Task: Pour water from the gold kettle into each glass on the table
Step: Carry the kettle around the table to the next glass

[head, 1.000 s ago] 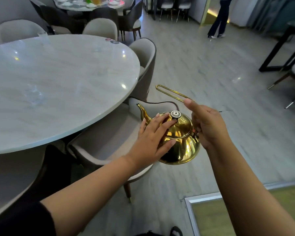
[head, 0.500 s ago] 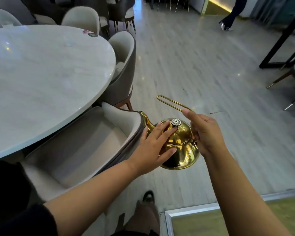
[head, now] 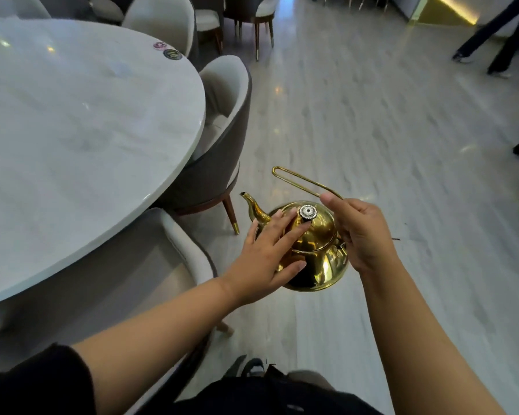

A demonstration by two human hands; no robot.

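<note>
The gold kettle (head: 318,253) hangs in the air over the floor, to the right of the round marble table (head: 72,139), with its spout pointing toward the table. My right hand (head: 363,232) grips the thin wire handle at the kettle's back. My left hand (head: 270,253) lies flat with straight fingers on the lid, the fingertips beside the patterned knob. No glass shows on the visible part of the table.
Grey-backed chairs (head: 222,139) stand tucked around the table edge, one just below my left arm. Two small round coasters (head: 168,50) lie near the far rim. A person's legs (head: 498,40) are at the top right. Open tiled floor spreads to the right.
I have walked along the table's right side, so the table and chairs slid left and down in view. Both hands keep the same hold on the kettle.
</note>
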